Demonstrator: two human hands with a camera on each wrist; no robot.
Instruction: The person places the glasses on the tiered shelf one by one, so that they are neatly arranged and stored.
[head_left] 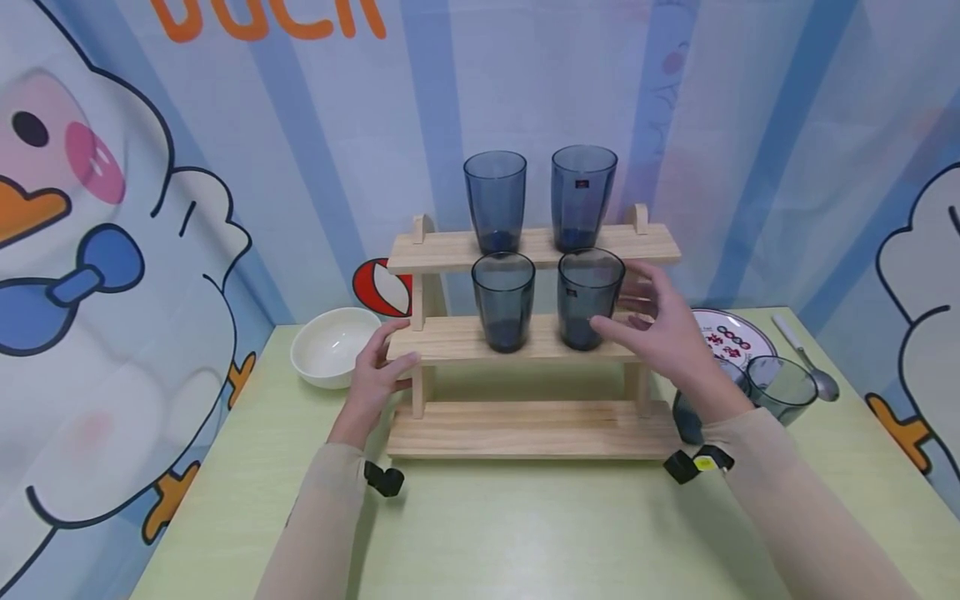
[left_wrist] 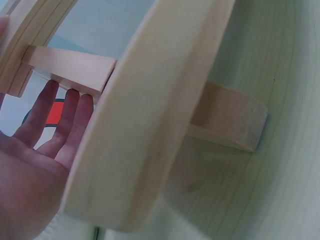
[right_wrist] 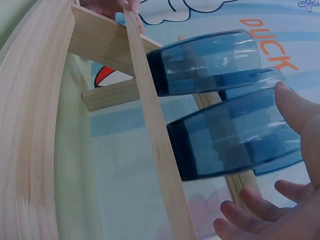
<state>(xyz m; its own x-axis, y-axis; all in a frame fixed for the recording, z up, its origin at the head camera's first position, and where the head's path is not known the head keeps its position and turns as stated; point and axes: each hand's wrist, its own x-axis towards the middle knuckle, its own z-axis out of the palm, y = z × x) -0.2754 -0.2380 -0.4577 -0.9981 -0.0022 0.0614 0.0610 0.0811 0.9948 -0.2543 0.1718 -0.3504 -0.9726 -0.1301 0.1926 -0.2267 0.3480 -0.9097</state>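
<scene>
A three-tier wooden shelf rack [head_left: 536, 429] stands on the table, with two blue-tinted drinking glasses [head_left: 495, 200] on its top tier. Two more stand on the middle tier, a left one [head_left: 504, 304] and a right one [head_left: 591, 296]. My left hand [head_left: 367, 387] holds the middle tier's left end, thumb in front; its other fingers [left_wrist: 62, 122] reach the side post in the left wrist view. Spread around the right side of the middle tier's right glass is my right hand [head_left: 663, 329]. The right wrist view shows the thumb [right_wrist: 295, 107] close by that glass, fingers extended beneath.
To the left of the rack sits a white bowl [head_left: 333, 346]. On the right, further glasses [head_left: 783, 392], a printed plate [head_left: 735, 333] and a spoon [head_left: 810, 358] lie close to the right forearm. A cartoon-printed curtain [head_left: 322, 167] hangs behind the table.
</scene>
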